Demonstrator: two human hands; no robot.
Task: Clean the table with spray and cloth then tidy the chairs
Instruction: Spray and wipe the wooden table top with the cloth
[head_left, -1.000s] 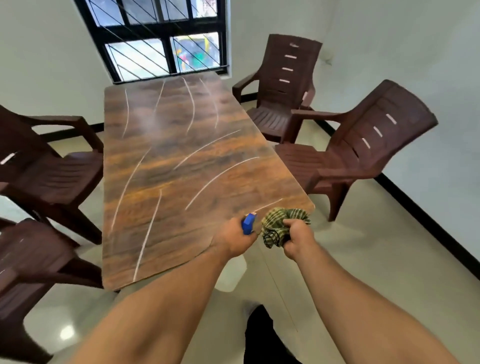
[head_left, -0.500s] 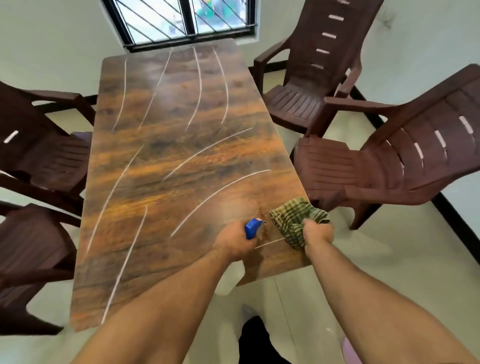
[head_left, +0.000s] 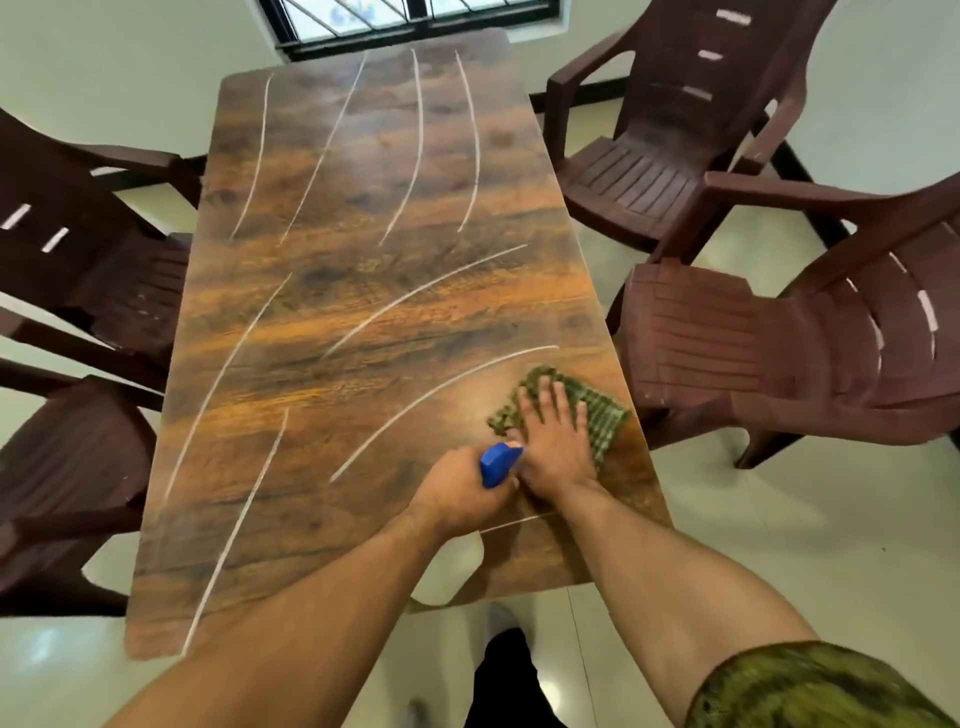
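Note:
A long wood-grain table (head_left: 363, 322) carries several curved white streaks. My left hand (head_left: 462, 493) grips a spray bottle (head_left: 497, 462); only its blue head shows above my fist, over the table's near right part. Just to its right, my right hand (head_left: 556, 441) lies flat with fingers spread and presses a green checked cloth (head_left: 602, 415) onto the table near the right edge. The bottle's body is mostly hidden under my hand and wrist.
Dark brown plastic armchairs stand around the table: two on the right (head_left: 665, 156) (head_left: 810, 353) angled away from it, two on the left (head_left: 88, 260) (head_left: 62, 483). A barred window (head_left: 415, 15) sits beyond the far end. Pale tiled floor (head_left: 779, 545) lies around.
My right hand has gone from holding the bunched cloth at the near table edge to laying it flat on the tabletop under open fingers. The view has moved closer over the table.

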